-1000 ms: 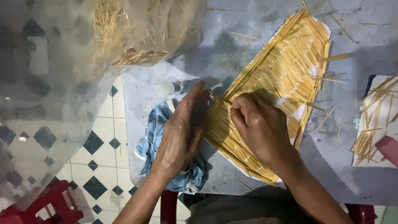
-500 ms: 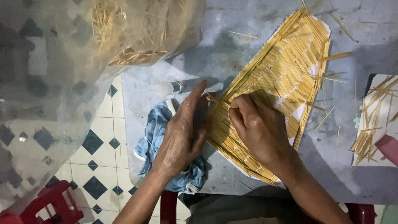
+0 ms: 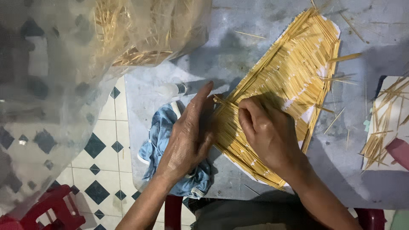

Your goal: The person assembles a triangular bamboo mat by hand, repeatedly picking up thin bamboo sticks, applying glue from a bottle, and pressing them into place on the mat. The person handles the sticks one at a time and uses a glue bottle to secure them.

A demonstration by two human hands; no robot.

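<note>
Right hand (image 3: pixel 268 134) pinches one thin, brittle stick (image 3: pixel 225 101); left hand (image 3: pixel 189 136) lies flat, open, beside it, steadying the stick mat (image 3: pixel 289 76).

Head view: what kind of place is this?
Probably a small home craft workspace: a worn grey table over tiled floor, a panel of glued straw sticks under both hands, and a plastic bag of loose sticks.

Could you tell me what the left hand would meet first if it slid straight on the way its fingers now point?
The left hand points up and to the right along the edge of the stick mat. Straight on, it would probably meet the mat's loose stick ends right at its fingertips, then bare grey tabletop.
</note>
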